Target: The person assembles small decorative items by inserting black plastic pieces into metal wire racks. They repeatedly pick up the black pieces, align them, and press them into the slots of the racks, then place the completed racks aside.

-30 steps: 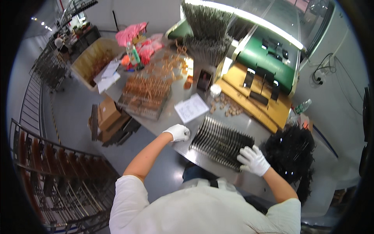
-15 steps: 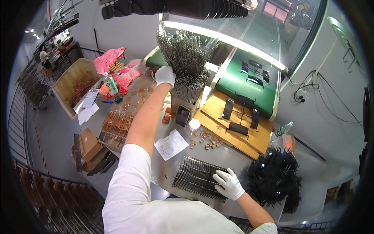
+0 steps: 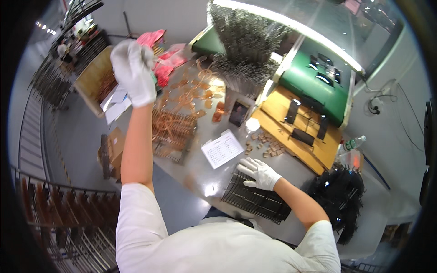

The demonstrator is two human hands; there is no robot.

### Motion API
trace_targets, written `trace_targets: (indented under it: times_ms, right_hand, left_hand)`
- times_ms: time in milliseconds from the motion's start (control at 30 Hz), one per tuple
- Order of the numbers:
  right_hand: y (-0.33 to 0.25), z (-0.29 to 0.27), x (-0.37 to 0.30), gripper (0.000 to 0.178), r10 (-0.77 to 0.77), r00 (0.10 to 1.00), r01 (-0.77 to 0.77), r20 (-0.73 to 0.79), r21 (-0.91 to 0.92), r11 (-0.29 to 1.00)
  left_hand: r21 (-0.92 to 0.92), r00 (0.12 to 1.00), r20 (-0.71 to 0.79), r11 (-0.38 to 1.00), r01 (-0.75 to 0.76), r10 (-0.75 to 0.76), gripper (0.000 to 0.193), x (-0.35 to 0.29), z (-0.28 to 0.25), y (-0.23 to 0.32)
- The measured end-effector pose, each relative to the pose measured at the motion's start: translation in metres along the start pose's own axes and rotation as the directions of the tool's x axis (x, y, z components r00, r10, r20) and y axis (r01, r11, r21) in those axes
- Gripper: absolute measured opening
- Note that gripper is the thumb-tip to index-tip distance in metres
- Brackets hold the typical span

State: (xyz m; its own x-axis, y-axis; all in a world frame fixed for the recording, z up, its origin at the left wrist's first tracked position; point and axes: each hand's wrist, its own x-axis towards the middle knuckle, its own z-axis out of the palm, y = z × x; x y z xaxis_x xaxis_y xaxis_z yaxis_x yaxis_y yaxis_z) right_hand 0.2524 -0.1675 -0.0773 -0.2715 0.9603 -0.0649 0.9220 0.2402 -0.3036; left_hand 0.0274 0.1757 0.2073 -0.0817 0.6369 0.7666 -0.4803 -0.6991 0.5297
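Rack of close-set dark ribs (image 3: 255, 198) on the near part of the metal desk (image 3: 205, 177), directly beneath the right hand (image 3: 258, 174). Right hand in a white glove, palm down over the far side of the rack, fingers spread, thumb held apart. Left hand (image 3: 133, 73), gloved too, raised well off to the left on an outstretched arm, in front of a tan bin (image 3: 83, 86) and some pink cloth (image 3: 152, 38); fingers bent together and partly hidden, impossible to make out any pinched thing.

Just beyond the rack, a written sheet (image 3: 223, 149) and scattered small brown blocks (image 3: 271, 148). To its right, a heap of glossy black pieces (image 3: 339, 195); behind that, a clear bottle (image 3: 354, 143). Farther back, yellow cardboard (image 3: 280, 123) with curved black pieces on top, beside a green conveyor belt (image 3: 291, 79) with more of the same. At the back of the desk, a dense upright bundle of thin metal wires (image 3: 248, 36), with a dark phone (image 3: 238, 113) near its foot. On the left, copper-brown frames (image 3: 170, 129), piled near the desk edge.
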Motion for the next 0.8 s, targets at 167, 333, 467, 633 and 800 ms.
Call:
trace_targets:
  times_ms: [167,333,467,633,800]
  right_hand:
    - [-0.028,0.004,0.016,0.073,-0.090,0.993,0.080,0.078,0.122,0.989]
    - [-0.070,0.015,0.032,0.072,-0.280,0.953,0.273,0.116,0.078,0.959]
    - [-0.086,0.001,0.031,0.073,-0.255,0.965,0.256,0.064,-0.010,0.967]
    - [-0.086,0.001,0.018,0.076,-0.266,0.964,0.263,-0.018,-0.089,0.961]
    - [-0.091,0.014,0.022,0.074,-0.324,0.937,0.341,0.131,-0.137,0.930]
  left_hand:
    - [0.247,0.895,-0.178,0.862,0.442,-0.408,0.007,-0.146,-0.126,0.034]
    - [0.090,0.582,-0.345,0.591,0.802,-0.736,0.005,-0.332,-0.163,0.036]
    - [0.217,0.495,-0.269,0.449,0.867,-0.826,0.011,-0.456,-0.171,0.000]
    - [-0.300,0.280,-0.406,0.417,0.858,-0.870,0.012,-0.462,-0.176,-0.042]
    - [-0.178,0.244,-0.308,0.308,0.935,-0.920,0.009,-0.468,-0.178,-0.062]
